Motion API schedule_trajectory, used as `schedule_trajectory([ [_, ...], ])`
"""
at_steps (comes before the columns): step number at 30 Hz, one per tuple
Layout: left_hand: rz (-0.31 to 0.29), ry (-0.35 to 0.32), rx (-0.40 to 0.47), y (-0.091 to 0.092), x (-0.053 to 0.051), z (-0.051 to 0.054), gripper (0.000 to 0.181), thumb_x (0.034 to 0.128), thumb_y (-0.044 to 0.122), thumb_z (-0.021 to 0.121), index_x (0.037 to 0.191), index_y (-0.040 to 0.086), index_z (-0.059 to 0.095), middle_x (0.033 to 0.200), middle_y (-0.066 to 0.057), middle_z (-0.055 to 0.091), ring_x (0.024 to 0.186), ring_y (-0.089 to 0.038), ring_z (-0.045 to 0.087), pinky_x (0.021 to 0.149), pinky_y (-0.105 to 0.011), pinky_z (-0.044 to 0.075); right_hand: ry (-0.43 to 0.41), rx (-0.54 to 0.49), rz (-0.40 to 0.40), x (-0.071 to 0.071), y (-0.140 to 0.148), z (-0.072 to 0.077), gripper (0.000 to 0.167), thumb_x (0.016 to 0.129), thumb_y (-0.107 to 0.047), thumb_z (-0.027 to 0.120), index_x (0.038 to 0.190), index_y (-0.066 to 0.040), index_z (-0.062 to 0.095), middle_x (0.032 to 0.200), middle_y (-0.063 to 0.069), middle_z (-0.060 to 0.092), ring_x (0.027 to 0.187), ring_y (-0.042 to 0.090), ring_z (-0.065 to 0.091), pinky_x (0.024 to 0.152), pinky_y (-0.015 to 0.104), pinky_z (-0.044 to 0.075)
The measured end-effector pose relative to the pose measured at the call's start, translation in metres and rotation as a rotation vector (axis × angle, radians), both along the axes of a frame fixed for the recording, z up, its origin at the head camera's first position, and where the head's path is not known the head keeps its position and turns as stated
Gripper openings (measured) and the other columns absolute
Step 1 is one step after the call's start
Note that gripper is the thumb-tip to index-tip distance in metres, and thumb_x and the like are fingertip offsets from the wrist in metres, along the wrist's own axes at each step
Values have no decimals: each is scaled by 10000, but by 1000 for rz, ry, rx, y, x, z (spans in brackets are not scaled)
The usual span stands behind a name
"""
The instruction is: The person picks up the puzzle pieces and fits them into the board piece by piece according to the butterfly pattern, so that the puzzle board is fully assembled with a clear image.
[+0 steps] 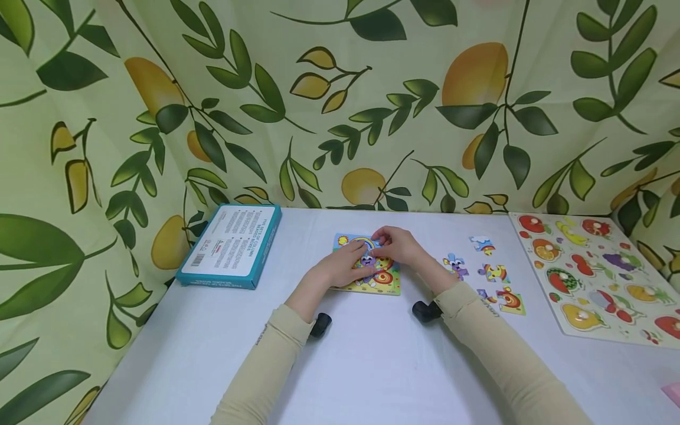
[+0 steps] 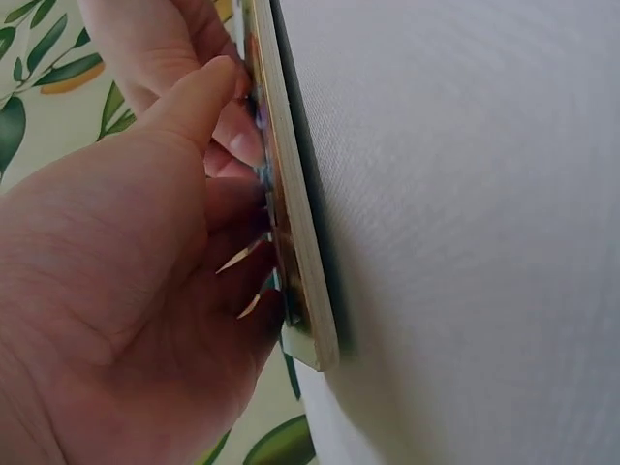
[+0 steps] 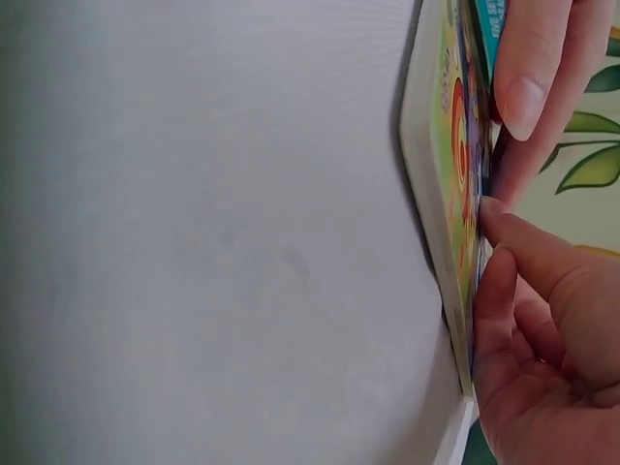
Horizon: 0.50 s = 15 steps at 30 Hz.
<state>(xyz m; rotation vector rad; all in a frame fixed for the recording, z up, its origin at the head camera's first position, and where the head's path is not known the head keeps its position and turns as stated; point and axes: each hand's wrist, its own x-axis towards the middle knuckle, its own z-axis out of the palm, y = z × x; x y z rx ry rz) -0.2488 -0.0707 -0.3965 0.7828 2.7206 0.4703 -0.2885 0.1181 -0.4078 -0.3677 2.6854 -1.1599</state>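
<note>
jigsaw board (image 1: 385, 277), one, lies on the table (image 1: 366, 366); left hand (image 1: 341, 267) rests spread across it, right hand (image 1: 398, 244) curls over its right side, pinch unclear; at least five loose pieces (image 1: 495, 273) sit rightward.

Puzzle board (image 1: 389, 284) blue, yellow, rainbow print; box (image 1: 229, 243) teal, white.

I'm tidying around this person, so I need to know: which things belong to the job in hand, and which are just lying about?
Job in hand:
puzzle board, under the left hand and right hand
loose puzzle pieces to its right, probably

Apparently just lying about:
teal-edged box
fruit-picture board
pink item, cut off by the frame edge
</note>
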Motion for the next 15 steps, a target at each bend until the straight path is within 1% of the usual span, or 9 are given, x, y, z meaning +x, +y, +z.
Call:
schedule_trajectory([
  [3, 6, -24, 9, 0, 1, 0, 727, 984, 498, 502, 1532, 66, 296, 1601, -93, 224, 1470, -230, 188, 1171, -371, 206, -7, 4, 26, 2, 7, 3, 359, 887, -244, 730, 1179, -58, 634, 1041, 84, 605, 938, 223, 551, 798, 315, 458],
  [5, 13, -38, 6, 0, 1, 1, 752, 974, 516, 508, 1540, 79, 278, 1609, -82, 202, 1474, -226, 170, 1174, -371, 195, -19, -3, 23, 4, 19, 7, 367, 923, -264, 682, 1229, -69, 627, 1129, 111, 614, 1000, 250, 572, 820, 342, 489],
  [7, 17, -45, 5, 0, 2, 1, 764, 965, 527, 517, 1545, 97, 268, 1613, -76, 191, 1477, -230, 156, 1176, -375, 186, -33, -4, -18, 4, 37, 13, 361, 952, -273, 638, 1260, -84, 621, 1203, 126, 602, 1041, 270, 575, 816, 355, 506],
  [9, 23, -48, -6, 1, 3, 1, 768, 960, 538, 519, 1553, 131, 250, 1619, -64, 169, 1481, -229, 137, 1177, -375, 181, -47, 7, -73, 3, 61, 17, 364, 975, -278, 599, 1280, -80, 607, 1251, 151, 579, 1063, 297, 565, 796, 367, 511],
  [11, 27, -45, -11, 1, 4, 2, 759, 956, 539, 527, 1554, 158, 256, 1620, -65, 165, 1482, -240, 132, 1176, -389, 187, -50, 52, -129, 2, 88, 22, 378, 986, -285, 576, 1294, -66, 587, 1278, 177, 553, 1091, 331, 541, 813, 393, 499],
  [15, 29, -28, -36, 2, 5, 0, 751, 949, 539, 540, 1551, 181, 270, 1620, -70, 162, 1483, -251, 129, 1174, -398, 196, -29, 183, -202, 6, 142, 25, 475, 978, -295, 570, 1335, 11, 505, 1321, 270, 477, 1156, 429, 471, 899, 524, 453],
])
